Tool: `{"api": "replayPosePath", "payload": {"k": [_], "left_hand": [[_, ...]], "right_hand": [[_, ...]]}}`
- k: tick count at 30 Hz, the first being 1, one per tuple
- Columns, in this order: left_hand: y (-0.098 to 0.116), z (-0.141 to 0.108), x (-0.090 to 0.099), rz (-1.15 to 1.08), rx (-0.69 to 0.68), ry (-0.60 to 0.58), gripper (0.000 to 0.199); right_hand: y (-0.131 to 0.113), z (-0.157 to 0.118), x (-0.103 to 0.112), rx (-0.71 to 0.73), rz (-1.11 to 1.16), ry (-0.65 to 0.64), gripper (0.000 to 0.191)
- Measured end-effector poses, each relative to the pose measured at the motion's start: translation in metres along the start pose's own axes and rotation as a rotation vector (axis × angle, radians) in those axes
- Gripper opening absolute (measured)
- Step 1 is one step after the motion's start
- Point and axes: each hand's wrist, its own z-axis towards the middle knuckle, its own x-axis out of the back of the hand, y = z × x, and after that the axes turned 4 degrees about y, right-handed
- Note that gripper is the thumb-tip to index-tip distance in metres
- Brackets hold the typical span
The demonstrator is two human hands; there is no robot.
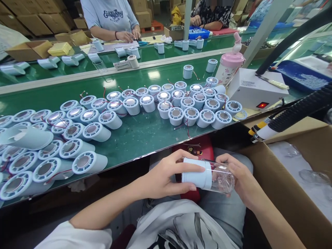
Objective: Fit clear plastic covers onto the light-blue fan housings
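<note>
Over my lap, my left hand [173, 173] is wrapped round a light-blue plastic cylinder [198, 174], which lies on its side. Fitted to its right end is a clear plastic cup [221, 176], and my right hand [240, 176] grips that by its far end. Cup and cylinder touch and line up. What lies inside the clear cup is hard to make out. On the green bench ahead stand several similar light-blue cylinders [192, 114], with silver discs in their slotted tops and thin red and black wires on some.
A grey-white box [256, 88] with a lit red switch sits at the right, by a pink-lidded cup [229, 67]. A black ribbed hose [301, 110] hangs over an open carton [293, 186] holding clear plastic pieces. Across the conveyor [145, 74], two people work with their hands.
</note>
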Motion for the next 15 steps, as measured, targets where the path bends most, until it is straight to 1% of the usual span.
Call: {"api": "replayPosePath", "payload": {"k": [3,10,11,14,15], "left_hand": [[0.0040,-0.0006,0.0009,0.020,-0.003,-0.040,0.029],[0.0100,-0.0048,-0.0012,0.002,-0.076,-0.033,0.016],[0.0099,-0.0051,-0.0013,0.005,-0.083,-0.023,0.019],[0.0089,-0.0051,-0.0009,0.026,-0.099,0.003,0.041],[0.0087,-0.0050,-0.0007,0.036,-0.105,0.005,0.044]], "right_hand": [[-0.0015,-0.0010,-0.0029,-0.014,0.013,-0.004,0.043],[-0.0020,-0.0040,-0.0042,-0.001,0.071,-0.025,0.042],[-0.0016,-0.0042,-0.0040,0.000,0.072,-0.023,0.042],[-0.0015,-0.0051,-0.0049,-0.007,0.067,-0.015,0.043],[-0.0018,-0.0054,-0.0057,-0.010,0.074,-0.021,0.042]]}}
